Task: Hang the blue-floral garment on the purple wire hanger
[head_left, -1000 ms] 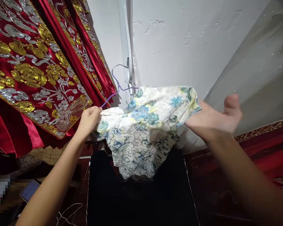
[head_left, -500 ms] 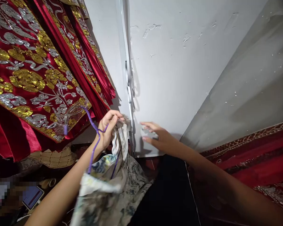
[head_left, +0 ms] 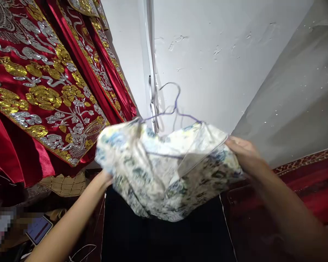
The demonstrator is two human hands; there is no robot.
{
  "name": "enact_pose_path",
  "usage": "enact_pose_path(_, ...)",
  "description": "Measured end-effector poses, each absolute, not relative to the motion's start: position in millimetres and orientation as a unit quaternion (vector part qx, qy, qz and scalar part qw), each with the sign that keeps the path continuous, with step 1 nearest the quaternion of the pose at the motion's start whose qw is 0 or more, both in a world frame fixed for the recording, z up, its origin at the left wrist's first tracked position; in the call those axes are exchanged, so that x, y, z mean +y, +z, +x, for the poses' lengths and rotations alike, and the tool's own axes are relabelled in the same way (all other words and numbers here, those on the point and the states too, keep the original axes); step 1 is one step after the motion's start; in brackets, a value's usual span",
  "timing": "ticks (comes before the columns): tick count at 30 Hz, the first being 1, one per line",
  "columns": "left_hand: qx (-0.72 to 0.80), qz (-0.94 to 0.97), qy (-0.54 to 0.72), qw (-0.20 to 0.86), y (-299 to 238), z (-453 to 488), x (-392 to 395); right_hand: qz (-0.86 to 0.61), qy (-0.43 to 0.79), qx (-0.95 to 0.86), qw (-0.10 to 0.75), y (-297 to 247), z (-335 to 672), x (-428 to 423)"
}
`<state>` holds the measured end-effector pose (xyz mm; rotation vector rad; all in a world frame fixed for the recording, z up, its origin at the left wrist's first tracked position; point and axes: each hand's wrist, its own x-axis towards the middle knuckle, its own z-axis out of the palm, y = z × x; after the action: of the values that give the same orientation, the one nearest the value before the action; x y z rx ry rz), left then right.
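Cream cloth with blue and green flowers makes up the garment [head_left: 136, 171] I am watching from my far-off seat: it is spread between two hands, above the wearer's dark clothing [head_left: 164, 240]. Its width runs left to right from hand to hand, and its lower part falls towards the wearer. Purple arms of a hanger [head_left: 176, 106] come out at the shoulders, and the hook rises between them, its open side facing left, towards the upright white strip [head_left: 149, 54] on the wall. I cannot judge how much depth separates hook and strip (motion blur does not help me).

At one sleeve edge is the right hand [head_left: 242, 147], its fingers bent nearly closed, the cloth apparently pinched at their tips. The left hand [head_left: 106, 178] goes in behind or beneath the other sleeve; only its wrist end shows, so I cannot tell how far its fingers are open or whether they grip anything. Across my view, the right hand is the nearer to the hanger's neck, which lies up and to the left of its fingers; from the left hand, that neck lies up and to the right. Red embroidered cloth [head_left: 43, 96] hangs beyond the left sleeve.
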<state>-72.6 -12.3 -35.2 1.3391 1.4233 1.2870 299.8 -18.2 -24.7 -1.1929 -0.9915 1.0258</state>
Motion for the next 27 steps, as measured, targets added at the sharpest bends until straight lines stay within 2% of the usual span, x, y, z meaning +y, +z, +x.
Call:
enact_pose_path(2,0.527,0.479,0.532,0.458,-59,-90,-13,-0.490,0.414,-0.421,0.641,-10,300,-3)
enact_pose_path(5,0.454,0.409,0.593,0.525,-87,-99,-15,-0.433,0.430,-0.464,0.643,7,281,17)
enact_pose_path(8,0.474,0.429,0.612,0.465,-104,-92,-19,-0.418,0.447,-0.477,0.630,5,264,23)
enact_pose_path(12,0.535,0.492,0.562,0.394,-112,-81,-29,-0.448,0.409,-0.466,0.644,-1,266,19)
enact_pose_path(20,0.499,0.507,0.577,0.402,-107,-65,-33,-0.446,0.416,-0.477,0.633,24,274,20)
enact_pose_path(27,0.503,0.433,0.584,0.468,-128,-61,-49,-0.472,0.446,-0.470,0.598,-6,279,2)
